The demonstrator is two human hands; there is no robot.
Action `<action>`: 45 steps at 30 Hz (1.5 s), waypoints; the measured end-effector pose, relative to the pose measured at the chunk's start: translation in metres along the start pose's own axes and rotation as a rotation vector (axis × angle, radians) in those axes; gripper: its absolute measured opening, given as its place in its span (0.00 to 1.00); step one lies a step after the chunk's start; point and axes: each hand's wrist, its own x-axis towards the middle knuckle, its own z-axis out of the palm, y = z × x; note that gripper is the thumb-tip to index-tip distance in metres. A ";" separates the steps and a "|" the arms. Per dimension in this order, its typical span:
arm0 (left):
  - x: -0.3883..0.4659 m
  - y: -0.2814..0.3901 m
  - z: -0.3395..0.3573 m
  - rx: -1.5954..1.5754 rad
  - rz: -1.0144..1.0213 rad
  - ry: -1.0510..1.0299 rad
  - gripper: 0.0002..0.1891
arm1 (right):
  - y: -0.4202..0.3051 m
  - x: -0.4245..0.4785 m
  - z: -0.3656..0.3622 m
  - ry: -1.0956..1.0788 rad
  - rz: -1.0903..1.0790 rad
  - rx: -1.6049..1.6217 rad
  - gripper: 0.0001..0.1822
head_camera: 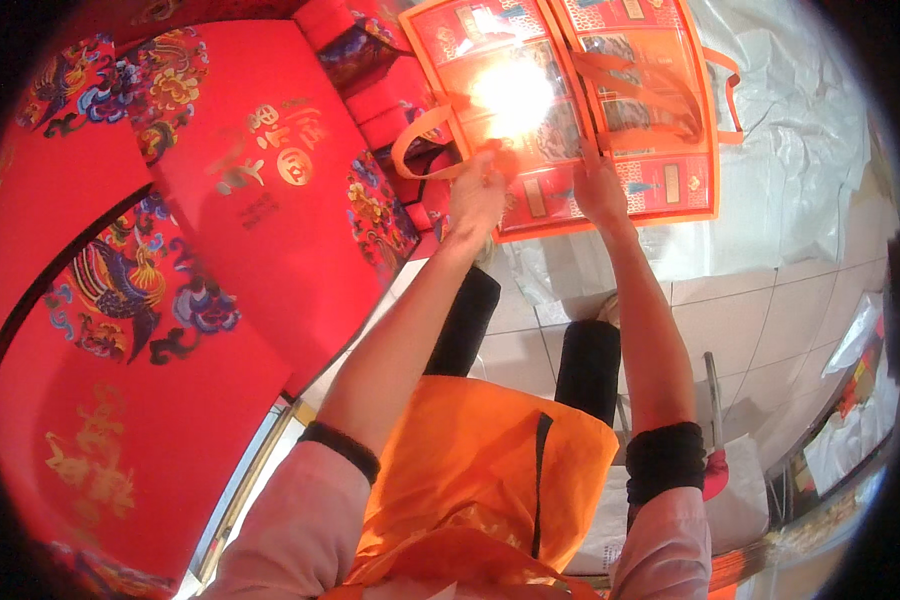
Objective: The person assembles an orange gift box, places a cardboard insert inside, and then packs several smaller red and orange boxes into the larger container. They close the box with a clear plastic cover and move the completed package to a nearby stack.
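Two orange gift bags with clear plastic faces, the left bag (pixel 540 208) and the right bag (pixel 709 180), lie side by side on grey sheeting. Red printed packages (pixel 664 184) show through the plastic. My left hand (pixel 481 191) is at the lower left of the left bag, beside its orange strap handle (pixel 420 142); its fingers are blurred. At the seam between the bags is my right hand (pixel 600 187), one finger pointing along the gap and the others partly hidden. Bright glare covers the middle of the left bag.
Large red boxes (pixel 270 232) with floral and gold print fill the left side. Smaller red boxes (pixel 379 97) stand between them and the bags. Crinkled grey sheeting (pixel 780 187) spreads right, over floor tiles (pixel 727 315). A metal leg (pixel 712 397) rises near my right arm.
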 end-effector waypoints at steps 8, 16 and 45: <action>0.031 -0.008 0.025 0.122 -0.234 -0.156 0.19 | 0.001 0.000 0.003 -0.034 0.019 -0.071 0.25; 0.044 -0.057 0.039 0.005 -0.331 -0.023 0.20 | 0.005 0.005 0.023 -0.022 -0.003 0.239 0.22; 0.083 0.047 0.060 1.163 1.306 -0.299 0.22 | 0.052 0.004 0.000 -0.111 -0.067 0.399 0.18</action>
